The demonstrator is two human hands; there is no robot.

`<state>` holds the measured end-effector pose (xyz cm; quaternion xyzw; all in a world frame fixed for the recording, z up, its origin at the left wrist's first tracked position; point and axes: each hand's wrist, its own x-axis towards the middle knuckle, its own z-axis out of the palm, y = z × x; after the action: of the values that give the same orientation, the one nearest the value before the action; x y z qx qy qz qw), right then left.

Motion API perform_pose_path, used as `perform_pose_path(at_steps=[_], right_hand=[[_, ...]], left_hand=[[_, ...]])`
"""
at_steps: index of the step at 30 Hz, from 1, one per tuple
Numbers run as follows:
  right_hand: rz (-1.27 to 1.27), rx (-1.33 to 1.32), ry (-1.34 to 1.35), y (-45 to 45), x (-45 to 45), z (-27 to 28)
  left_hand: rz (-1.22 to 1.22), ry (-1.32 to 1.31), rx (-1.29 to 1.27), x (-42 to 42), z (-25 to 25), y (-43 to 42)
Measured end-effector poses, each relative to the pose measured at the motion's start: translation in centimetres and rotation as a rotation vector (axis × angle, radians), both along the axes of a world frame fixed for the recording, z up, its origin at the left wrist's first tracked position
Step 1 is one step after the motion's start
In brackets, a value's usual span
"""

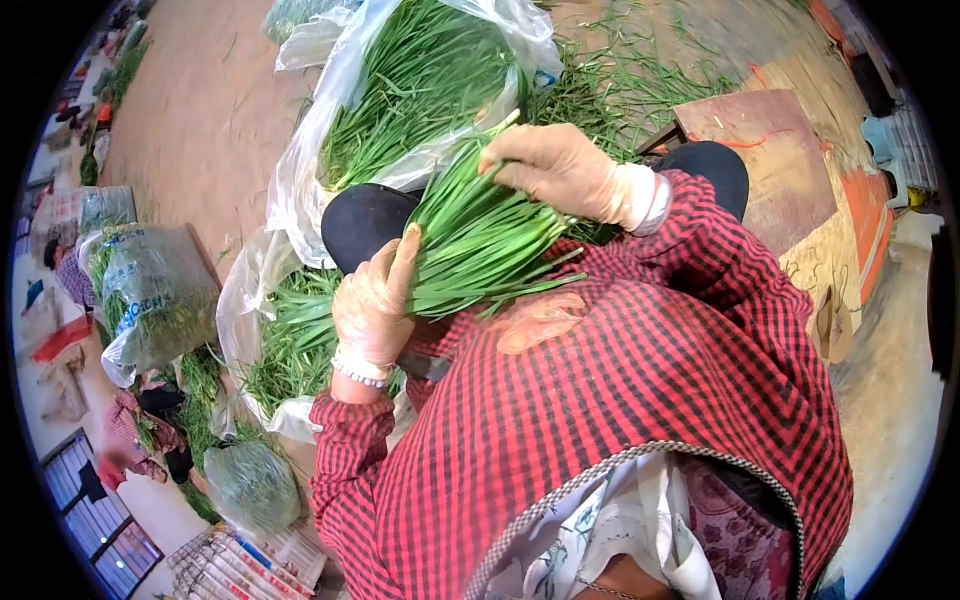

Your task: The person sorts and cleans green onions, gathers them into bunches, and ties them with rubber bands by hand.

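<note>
A thick bunch of garlic chives [490, 240] lies across my lap, with long flat green leaves. My left hand [375, 305], in a thin pale glove with a beaded bracelet at the wrist, is closed around the bunch from its left side. Over the upper right of the bunch, my gloved right hand [560, 170] pinches a few chive stalks, whose pale ends show beside its fingertips. Just beyond my knees, an open clear plastic bag [300, 170] holds many more chives. Loose chive leaves [290, 320] lie in another plastic bag by my left forearm.
Scattered leaves [620, 90] cover the floor ahead. A brown board [765, 165] is to the right. Leftward stand a filled plastic bag [165, 300], a second bag [250, 485] and stacked crates [245, 565]. Other people [140, 435] sit at the far left.
</note>
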<state>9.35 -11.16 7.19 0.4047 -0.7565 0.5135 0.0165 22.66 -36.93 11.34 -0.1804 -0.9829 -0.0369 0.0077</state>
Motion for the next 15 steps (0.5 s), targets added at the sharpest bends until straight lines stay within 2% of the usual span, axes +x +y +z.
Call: perform_pose_path(at_steps=[1,3,4,5,7,9,10,11,13,14,15], right_hand=[[0.021,0.020,-0.490,0.6,0.5,1.3],[-0.027,-0.176,-0.942,1.7,0.5,2.9],[-0.102,-0.239,-0.837,2.0,0.4,3.5],[-0.126,-0.159,-0.801,3.4,-0.3,3.9],[-0.228,-0.203,-0.837,5.4,-0.9,4.1],[-0.223,-0.292,-0.840,6.6,-0.8,3.7],[-0.193,-0.297,-0.809,7.1,-0.9,3.7],[-0.276,-0.257,-0.769,7.6,-0.7,4.0],[-0.239,-0.469,-0.826,10.9,-2.1,2.4],[-0.238,-0.467,-0.824,12.8,-3.0,2.2],[-0.364,-0.324,-0.810,14.5,-4.1,2.3]], left_hand=[[0.006,0.021,0.065,0.0,-0.1,0.0],[0.003,0.041,0.091,0.0,-0.9,-0.3],[-0.005,0.059,0.112,0.0,-1.2,-0.3],[-0.004,0.060,0.118,-0.1,-1.3,-0.4],[-0.026,0.131,0.150,-0.1,-1.4,-0.4],[-0.050,0.151,0.125,-0.2,-0.9,-0.1],[-0.076,0.173,0.094,-0.2,-0.7,-0.1],[-0.071,0.174,0.096,-0.2,-0.7,-0.1],[-0.131,0.223,0.042,-0.3,-0.6,0.0],[-0.116,0.203,0.060,-0.2,-0.4,-0.2],[-0.115,0.205,0.060,-0.1,-0.6,-0.5]])
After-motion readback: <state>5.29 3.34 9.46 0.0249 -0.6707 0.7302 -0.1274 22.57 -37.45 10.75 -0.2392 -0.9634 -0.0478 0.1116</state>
